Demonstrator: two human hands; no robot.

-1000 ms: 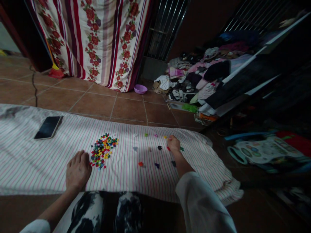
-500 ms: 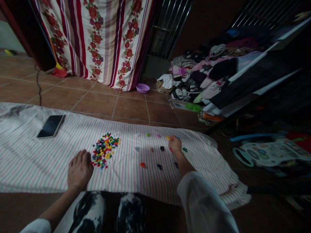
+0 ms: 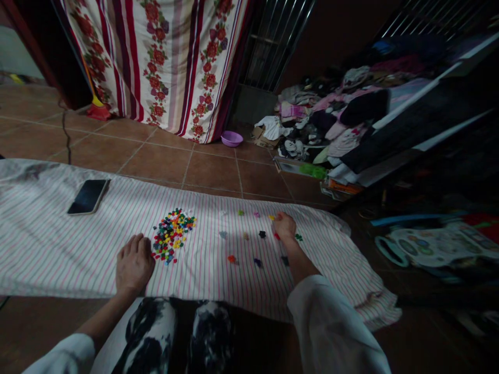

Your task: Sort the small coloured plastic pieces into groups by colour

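Note:
A mixed pile of small coloured plastic pieces lies on the striped cloth. Just left of it my left hand rests palm down, fingers extended and holding nothing. My right hand is lowered to the cloth with its fingertips pinched beside a yellow cluster; whatever is between them is hidden. Small one-colour clusters stand in rows around it: pink, lime green, black, orange, dark blue and green. A red cluster shows partly under my right hand.
A phone lies at the cloth's left part. Beyond are the tiled floor, a purple basin, a hanging floral curtain and a heap of clothes. A toy-like panel stands at the right.
The camera view has shifted slightly, so the cloth and its contents sit a little higher and further right. Both hands stay at nearly the same spots on the cloth.

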